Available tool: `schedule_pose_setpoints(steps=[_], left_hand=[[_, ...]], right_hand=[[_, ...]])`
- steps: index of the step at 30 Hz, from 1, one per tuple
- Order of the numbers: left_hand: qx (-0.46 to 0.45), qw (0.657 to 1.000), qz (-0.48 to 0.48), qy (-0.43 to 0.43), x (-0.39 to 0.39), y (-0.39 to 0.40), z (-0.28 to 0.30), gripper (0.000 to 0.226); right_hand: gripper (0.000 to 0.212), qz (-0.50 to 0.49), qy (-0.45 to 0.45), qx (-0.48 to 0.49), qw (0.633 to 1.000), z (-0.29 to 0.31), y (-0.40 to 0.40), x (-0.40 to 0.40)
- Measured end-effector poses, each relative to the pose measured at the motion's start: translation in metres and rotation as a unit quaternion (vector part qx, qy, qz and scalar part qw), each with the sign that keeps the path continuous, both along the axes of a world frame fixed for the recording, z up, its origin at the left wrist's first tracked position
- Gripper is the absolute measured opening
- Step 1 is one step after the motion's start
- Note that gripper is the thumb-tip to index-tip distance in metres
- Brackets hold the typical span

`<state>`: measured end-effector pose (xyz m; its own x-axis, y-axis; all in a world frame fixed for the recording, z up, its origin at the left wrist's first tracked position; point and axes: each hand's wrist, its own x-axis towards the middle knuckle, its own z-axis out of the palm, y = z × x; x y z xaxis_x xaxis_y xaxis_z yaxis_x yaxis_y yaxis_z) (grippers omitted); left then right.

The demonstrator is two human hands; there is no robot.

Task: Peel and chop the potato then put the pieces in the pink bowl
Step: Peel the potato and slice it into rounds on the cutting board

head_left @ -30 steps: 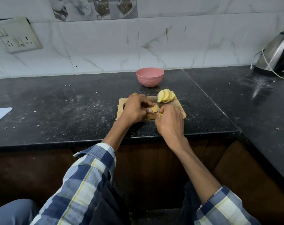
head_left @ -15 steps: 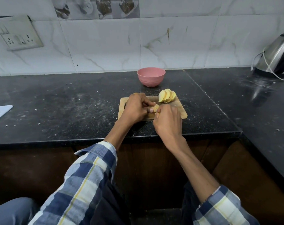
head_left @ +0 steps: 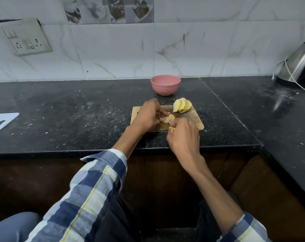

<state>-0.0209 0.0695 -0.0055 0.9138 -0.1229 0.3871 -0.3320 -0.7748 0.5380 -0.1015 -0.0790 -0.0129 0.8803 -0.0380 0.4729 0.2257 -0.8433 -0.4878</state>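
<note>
A small wooden cutting board lies on the black counter near its front edge. My left hand pinches a piece of peeled potato on the board. My right hand grips a knife with a yellow handle, its short blade against the near side of that piece. A stack of cut yellow potato slices leans at the board's far right corner. The pink bowl stands behind the board, near the wall; nothing shows above its rim.
A steel electric kettle with a white cord stands at the back right. A white cutting board sticks in from the left edge. The counter is speckled with crumbs and turns a corner on the right. A socket plate hangs on the tiled wall.
My right hand has drawn slightly back toward me, so the knife blade now shows beside the potato piece. My left hand keeps its hold on the piece.
</note>
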Motion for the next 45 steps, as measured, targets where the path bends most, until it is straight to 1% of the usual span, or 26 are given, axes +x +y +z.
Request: schedule_pose_setpoints(steps=[5, 8, 11, 12, 14, 16, 18, 20, 23, 24, 26, 32, 35, 39, 45], left_hand=[[0.000, 1.000, -0.017, -0.007, -0.002, 0.000, 0.000, 0.020], [-0.012, 1.000, -0.006, -0.009, -0.002, 0.001, 0.000, 0.017], [-0.016, 1.000, -0.003, -0.001, -0.004, -0.002, -0.001, 0.015], [-0.023, 1.000, -0.003, 0.000, -0.004, -0.001, 0.000, 0.019], [-0.033, 0.999, 0.000, -0.005, -0.004, -0.002, 0.000, 0.037], [-0.039, 0.999, -0.003, -0.009, -0.002, -0.001, -0.001, 0.044], [-0.050, 0.999, -0.004, -0.008, -0.004, -0.001, -0.001, 0.040], [-0.056, 0.998, 0.005, -0.006, -0.006, -0.002, 0.000, 0.043], [-0.063, 0.998, 0.008, 0.005, -0.008, -0.003, 0.002, 0.041], [-0.064, 0.998, 0.004, 0.010, -0.008, -0.003, 0.001, 0.037], [-0.045, 0.999, -0.004, 0.016, -0.007, -0.002, 0.000, 0.017], [0.026, 0.999, 0.022, -0.015, 0.000, 0.002, -0.004, 0.027], [0.025, 0.999, 0.024, -0.014, 0.001, 0.003, -0.004, 0.026], [0.021, 1.000, 0.002, -0.016, -0.004, 0.003, -0.002, 0.026], [0.024, 0.999, 0.009, -0.020, -0.005, 0.001, -0.002, 0.025]], right_hand=[[0.006, -0.005, -0.001, 0.008, 1.000, 0.000, 0.009, 0.007], [0.003, -0.005, 0.002, 0.014, 1.000, 0.002, 0.013, 0.008], [0.011, -0.001, -0.003, 0.029, 1.000, -0.005, 0.005, 0.001], [0.014, 0.000, -0.007, 0.029, 1.000, -0.006, 0.004, 0.000], [0.016, 0.000, -0.010, 0.031, 0.999, -0.007, 0.004, 0.002], [0.013, 0.001, -0.007, 0.036, 0.999, -0.005, 0.009, 0.007], [0.010, -0.002, -0.002, 0.036, 0.999, -0.003, 0.014, 0.009], [0.013, -0.001, 0.003, 0.040, 0.999, -0.003, 0.012, 0.009], [0.015, 0.008, 0.000, 0.045, 0.999, -0.007, 0.003, 0.006], [0.014, 0.011, -0.003, 0.046, 0.999, -0.008, 0.001, 0.006], [0.014, 0.010, -0.006, 0.051, 0.999, -0.009, 0.002, 0.007], [0.015, 0.006, 0.006, 0.057, 0.998, -0.007, 0.012, 0.012], [0.017, 0.011, 0.004, 0.051, 0.999, -0.011, 0.004, 0.010], [0.014, 0.009, -0.009, 0.053, 0.999, -0.013, 0.008, 0.010], [0.013, 0.007, 0.000, 0.062, 0.998, -0.011, 0.012, 0.013]])
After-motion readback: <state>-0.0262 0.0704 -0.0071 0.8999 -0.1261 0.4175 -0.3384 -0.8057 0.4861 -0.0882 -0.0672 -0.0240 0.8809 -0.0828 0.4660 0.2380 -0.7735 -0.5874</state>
